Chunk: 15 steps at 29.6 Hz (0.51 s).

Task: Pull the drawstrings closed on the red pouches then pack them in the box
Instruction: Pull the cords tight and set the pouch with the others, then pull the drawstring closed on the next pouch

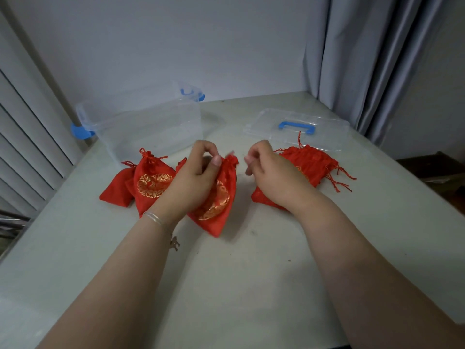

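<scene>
A red pouch [219, 197] with a gold emblem lies tilted on the table between my hands. My left hand [198, 172] pinches its gathered neck between thumb and fingers. My right hand [270, 172] hovers just right of the pouch's mouth with fingers curled and fingertips pinched together; blur hides any drawstring there. Two closed pouches [153, 183] lie to the left. A pile of flat red pouches [310, 162] with loose strings lies behind my right hand. The clear box [151, 117] stands open at the back left.
The box's clear lid [302, 137] with a blue handle lies flat at the back right. The grey table [251, 273] stretches toward me. A grey curtain [377, 59] hangs at the right, and white slats [25, 127] stand at the left.
</scene>
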Each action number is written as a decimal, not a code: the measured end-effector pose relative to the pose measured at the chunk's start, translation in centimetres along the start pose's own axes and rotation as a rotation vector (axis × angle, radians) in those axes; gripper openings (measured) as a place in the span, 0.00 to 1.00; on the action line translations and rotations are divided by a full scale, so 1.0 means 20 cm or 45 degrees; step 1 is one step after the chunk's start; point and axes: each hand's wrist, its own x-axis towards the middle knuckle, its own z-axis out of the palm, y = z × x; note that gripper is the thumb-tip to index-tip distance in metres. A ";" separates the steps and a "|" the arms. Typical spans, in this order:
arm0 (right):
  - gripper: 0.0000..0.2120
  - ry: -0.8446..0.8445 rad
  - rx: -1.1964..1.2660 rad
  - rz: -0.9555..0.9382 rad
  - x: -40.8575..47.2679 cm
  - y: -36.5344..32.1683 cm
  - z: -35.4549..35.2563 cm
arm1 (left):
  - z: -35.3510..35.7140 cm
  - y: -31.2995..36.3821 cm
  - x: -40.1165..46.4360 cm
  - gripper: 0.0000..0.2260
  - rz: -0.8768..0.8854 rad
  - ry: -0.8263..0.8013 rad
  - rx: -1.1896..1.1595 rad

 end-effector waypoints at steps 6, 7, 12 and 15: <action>0.09 0.257 -0.247 0.331 0.05 0.12 -0.04 | -0.10 -0.12 0.08 0.08 -0.170 0.785 -0.082; 0.11 0.232 -0.304 0.395 0.05 0.14 -0.04 | -0.13 -0.15 0.09 0.06 -0.216 0.845 -0.040; 0.27 0.081 -0.554 0.628 0.04 0.17 -0.06 | -0.17 -0.29 0.09 0.14 -0.394 0.725 0.515; 0.33 0.069 -0.546 0.689 0.04 0.17 -0.06 | -0.14 -0.31 0.07 0.17 -0.418 0.668 0.945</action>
